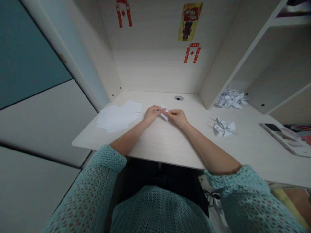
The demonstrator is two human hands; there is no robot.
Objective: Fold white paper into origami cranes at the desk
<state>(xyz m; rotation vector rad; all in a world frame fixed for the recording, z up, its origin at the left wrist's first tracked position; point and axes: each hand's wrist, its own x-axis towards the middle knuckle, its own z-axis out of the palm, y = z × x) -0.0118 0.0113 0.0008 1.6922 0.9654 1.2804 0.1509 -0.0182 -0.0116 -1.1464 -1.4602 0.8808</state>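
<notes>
Between my two hands, just above or on the desk, is a small piece of folded white paper. My left hand pinches it from the left, the thumb and fingers pressed together near its upper part. From the right, my right hand grips its edge with closed fingertips. The paper has a pointed tip at the top and a slanting lower edge; the fingers cover much of its middle. To the left of my hands lie several flat white paper sheets, spread over one another.
Folded white paper pieces with thin points lie in a small pile at right, and a larger pile sits behind it by the partition. A phone-like flat object lies far right. A round cable hole is at the desk's back.
</notes>
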